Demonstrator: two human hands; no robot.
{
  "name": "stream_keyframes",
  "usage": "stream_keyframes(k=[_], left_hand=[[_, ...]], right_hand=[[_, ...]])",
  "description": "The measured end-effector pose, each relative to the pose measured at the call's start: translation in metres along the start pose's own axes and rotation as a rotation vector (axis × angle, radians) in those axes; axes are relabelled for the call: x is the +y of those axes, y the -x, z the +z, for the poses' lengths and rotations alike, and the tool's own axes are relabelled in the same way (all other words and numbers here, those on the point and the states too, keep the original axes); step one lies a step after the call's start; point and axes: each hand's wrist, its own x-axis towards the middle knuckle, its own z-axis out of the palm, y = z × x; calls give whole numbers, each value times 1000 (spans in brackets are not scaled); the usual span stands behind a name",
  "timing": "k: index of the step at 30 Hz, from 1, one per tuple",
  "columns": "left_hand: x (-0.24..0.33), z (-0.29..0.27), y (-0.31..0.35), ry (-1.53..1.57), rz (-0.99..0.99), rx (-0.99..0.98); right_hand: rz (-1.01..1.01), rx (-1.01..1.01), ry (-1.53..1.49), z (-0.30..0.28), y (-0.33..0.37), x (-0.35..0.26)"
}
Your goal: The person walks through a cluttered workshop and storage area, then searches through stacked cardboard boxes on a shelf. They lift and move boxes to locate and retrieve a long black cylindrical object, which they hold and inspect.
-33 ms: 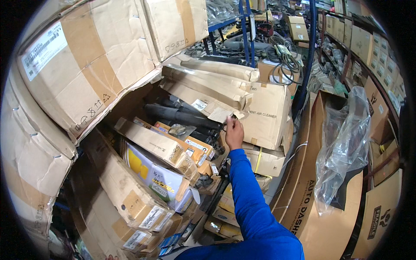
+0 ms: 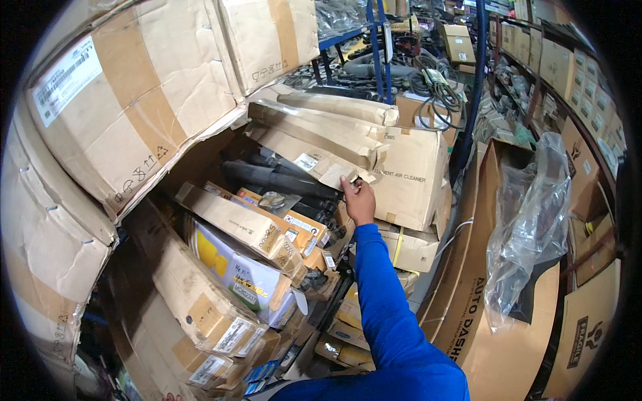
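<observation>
My right hand (image 2: 359,202), in a blue sleeve, reaches to the end of a long, narrow carton (image 2: 309,162) with a white label. Thumb and fingers close on the torn end flap (image 2: 334,176); the fingertips are partly hidden. Below the flap lie black tubular parts (image 2: 281,180) inside the shelf. Right behind the hand stands a larger carton (image 2: 411,175) with dark print. Only small skin-coloured tips show at the bottom left edge, possibly my left hand (image 2: 174,397); what it does cannot be made out.
Large taped cartons (image 2: 160,80) overhang the shelf at upper left. Stacked long cartons (image 2: 200,301) and a white-yellow box (image 2: 237,271) lie lower left. A blue post (image 2: 476,87) rises behind. To the right stands a tall carton (image 2: 481,314) with clear plastic wrap (image 2: 528,227).
My right hand has shifted slightly left, and its thumb and fingers now bend around the carton's end flap. The boxes stay where they were.
</observation>
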Motion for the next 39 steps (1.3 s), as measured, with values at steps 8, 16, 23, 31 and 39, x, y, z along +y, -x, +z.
stream_keyframes(k=[8, 16, 23, 31, 39], left_hand=[[2, 3, -7, 10, 84, 66], [1, 8, -6, -25, 94, 78], [7, 5, -4, -47, 58, 77], [7, 4, -5, -28, 49, 48], [0, 6, -2, 11, 14, 21]], right_hand=[[-9, -55, 242, 23, 33, -16], [-2, -113, 467, 8, 36, -28], [46, -324, 499, -7, 17, -42], [-217, -615, 312, -22, -44, -9], [-250, -1009, -160, -53, -112, 22]])
